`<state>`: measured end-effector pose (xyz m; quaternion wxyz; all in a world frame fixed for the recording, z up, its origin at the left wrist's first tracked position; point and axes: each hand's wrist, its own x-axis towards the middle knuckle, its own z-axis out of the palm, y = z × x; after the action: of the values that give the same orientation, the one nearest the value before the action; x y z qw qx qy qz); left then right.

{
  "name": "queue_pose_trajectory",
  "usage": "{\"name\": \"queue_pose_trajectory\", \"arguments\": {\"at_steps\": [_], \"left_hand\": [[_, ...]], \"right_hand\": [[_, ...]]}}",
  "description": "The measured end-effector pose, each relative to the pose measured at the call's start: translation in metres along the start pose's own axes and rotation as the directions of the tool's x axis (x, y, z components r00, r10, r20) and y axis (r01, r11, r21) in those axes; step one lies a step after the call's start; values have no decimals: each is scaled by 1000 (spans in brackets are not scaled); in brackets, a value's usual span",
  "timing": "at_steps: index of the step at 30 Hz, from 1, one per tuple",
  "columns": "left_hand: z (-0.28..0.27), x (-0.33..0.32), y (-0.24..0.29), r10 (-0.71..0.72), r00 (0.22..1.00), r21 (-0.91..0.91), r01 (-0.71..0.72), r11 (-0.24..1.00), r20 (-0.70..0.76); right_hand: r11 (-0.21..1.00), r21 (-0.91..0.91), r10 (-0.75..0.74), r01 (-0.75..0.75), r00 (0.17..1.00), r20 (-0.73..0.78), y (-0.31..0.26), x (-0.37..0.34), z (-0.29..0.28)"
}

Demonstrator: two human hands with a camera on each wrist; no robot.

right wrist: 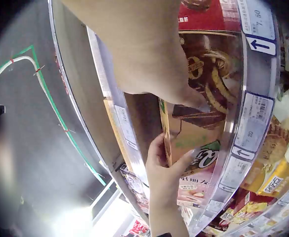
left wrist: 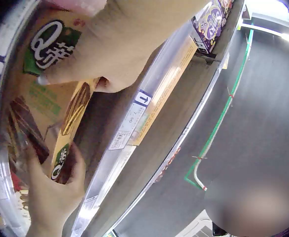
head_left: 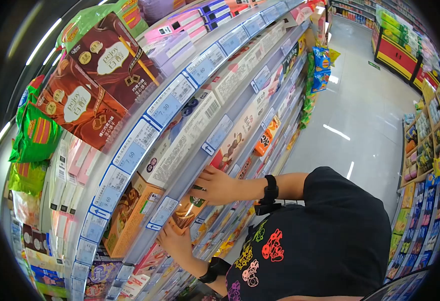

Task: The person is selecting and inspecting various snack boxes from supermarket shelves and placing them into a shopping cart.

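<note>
Both hands hold an orange-brown snack box [head_left: 183, 215] with a green Q label and pictures of chocolate cake, at the shelf. My left hand [head_left: 176, 244] grips its nearer end; in the left wrist view the thumb lies across the front face of the box [left wrist: 50, 111] and the fingers bend behind it. My right hand [head_left: 214, 185] holds the other end, by the small green label. From the right wrist, the front of the box [right wrist: 196, 131] lies against the clear shelf lip, with a brown chocolate box [right wrist: 211, 54] beyond it.
A shelf edge with blue price tags [head_left: 164, 108] runs diagonally above the hands. Brown biscuit boxes [head_left: 112, 57] and an orange box [head_left: 129, 218] stand on the shelves. Hanging snack bags [head_left: 321, 67] edge the tiled aisle [head_left: 340, 120]; another stocked shelf [head_left: 420, 215] lies opposite.
</note>
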<state>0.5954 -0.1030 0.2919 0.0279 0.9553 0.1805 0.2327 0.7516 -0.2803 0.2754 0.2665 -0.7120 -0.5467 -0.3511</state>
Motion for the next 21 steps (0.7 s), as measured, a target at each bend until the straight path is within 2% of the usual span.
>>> {"name": "queue_pose_trajectory", "arguments": {"at_steps": [1, 4, 7, 10, 13, 14, 17, 21], "left_hand": [[1, -3, -1, 40, 997, 3, -40, 999, -59], [-7, -9, 7, 66, 992, 18, -65, 998, -104], [-11, -16, 12, 144, 967, -4, -148, 989, -209], [-14, -21, 23, 146, 944, 0, -153, 988, -295], [-16, -28, 30, 201, 919, 98, -178, 979, -339], [-21, -30, 42, 168, 911, 117, -133, 984, -376], [-21, -41, 47, 148, 911, 241, -56, 969, -386], [-21, -66, 45, 282, 845, 421, -75, 904, -454]], "right_hand": [[1000, 2, -14, 14, 998, -57, -1, 0, -1], [999, -13, -43, 42, 996, -79, -2, -3, -4], [995, 98, -10, 22, 992, -122, -8, -7, -11], [988, 154, 14, -4, 998, -68, -9, -14, -20], [984, 177, -12, 34, 992, -125, -4, -24, -14], [970, 242, -3, 40, 989, -151, -3, -24, -17], [964, 263, 26, 33, 976, -218, -3, -28, -16], [938, 346, 82, 19, 959, -273, -3, -44, -15]]}}
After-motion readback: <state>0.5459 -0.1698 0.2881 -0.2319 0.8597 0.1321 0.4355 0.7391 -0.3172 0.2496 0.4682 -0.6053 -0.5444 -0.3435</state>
